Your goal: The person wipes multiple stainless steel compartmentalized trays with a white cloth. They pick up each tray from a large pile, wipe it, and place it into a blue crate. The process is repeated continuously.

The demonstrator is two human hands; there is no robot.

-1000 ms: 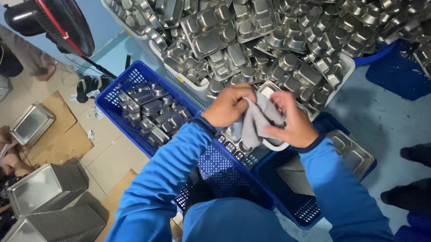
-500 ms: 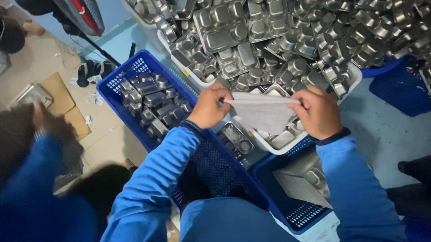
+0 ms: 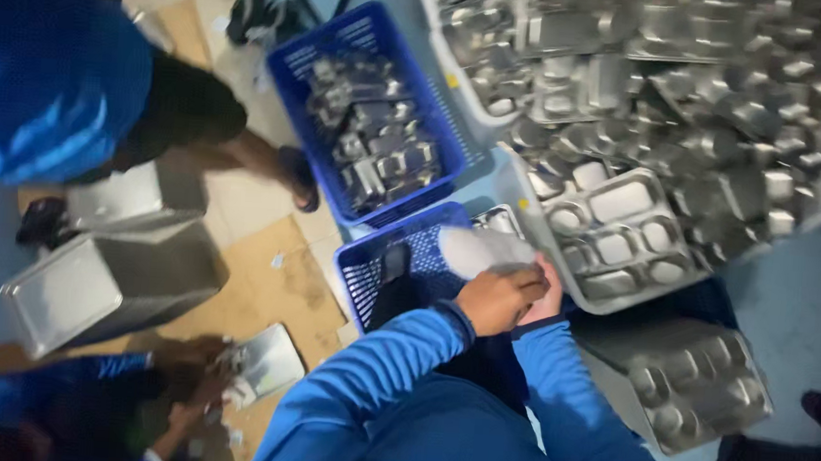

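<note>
Both hands have come together since half a second ago: then they held the white cloth point(image 3: 481, 249) stretched out between them above the trays, now they are bunched one against the other with the cloth gathered at the fingertips. The view has also swung left, bringing more floor and a nearby co-worker into sight.

Left hand point(image 3: 499, 298) is curled over, its fingers closed on the cloth's near end. Right hand point(image 3: 547, 301) sits tucked behind it, largely hidden; whether it pinches the cloth cannot be told. The cloth lies wadded over the near blue crate point(image 3: 370, 275), just beside the white tub point(image 3: 527, 195) holding compartment trays point(image 3: 624, 229).

Judgement: the step in hand appears to be regripping the cloth into a pad between wipes. A next move would call for a firm hold on the wad and a free hand to take a tray.

A second blue crate point(image 3: 365, 38) of metal pieces stands beyond. Another steel tray point(image 3: 700, 391) lies at lower right.
</note>
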